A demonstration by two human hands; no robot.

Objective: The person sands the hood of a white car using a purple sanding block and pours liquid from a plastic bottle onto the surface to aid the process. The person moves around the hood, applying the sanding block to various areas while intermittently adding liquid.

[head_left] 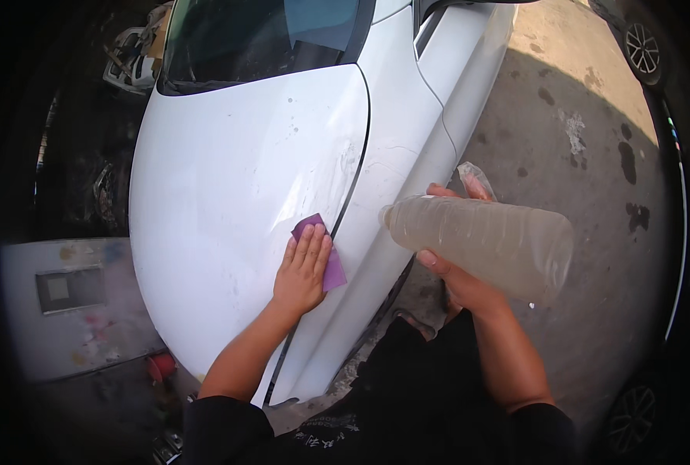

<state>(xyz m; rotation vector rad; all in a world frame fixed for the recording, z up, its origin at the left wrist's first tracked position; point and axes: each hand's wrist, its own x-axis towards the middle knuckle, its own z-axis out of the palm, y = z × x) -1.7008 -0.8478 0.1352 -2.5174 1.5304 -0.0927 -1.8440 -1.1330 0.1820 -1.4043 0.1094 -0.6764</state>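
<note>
My left hand (pixel 301 271) lies on the white car's hood (pixel 205 201), close to the gap along the fender (pixel 383 178). Its fingers are pressed together, holding a purple sheet of sandpaper (pixel 335 271) against the paint. The sheet sticks out past the fingertips and on the right side. In my right hand (pixel 466 287) is a large translucent plastic bottle (pixel 484 242) of cloudy liquid. It is tilted nearly level above the fender, neck to the left, with the thumb in front and fingers behind. Wet marks and scuffs show on the hood above the sandpaper.
The windshield (pixel 259 39) rises beyond the hood. A light panel with a square opening (pixel 70 291) stands at the left, with a red container (pixel 160 366) beside it. To the right is stained concrete floor (pixel 531 147), with another vehicle's wheel (pixel 642 50) at its far edge.
</note>
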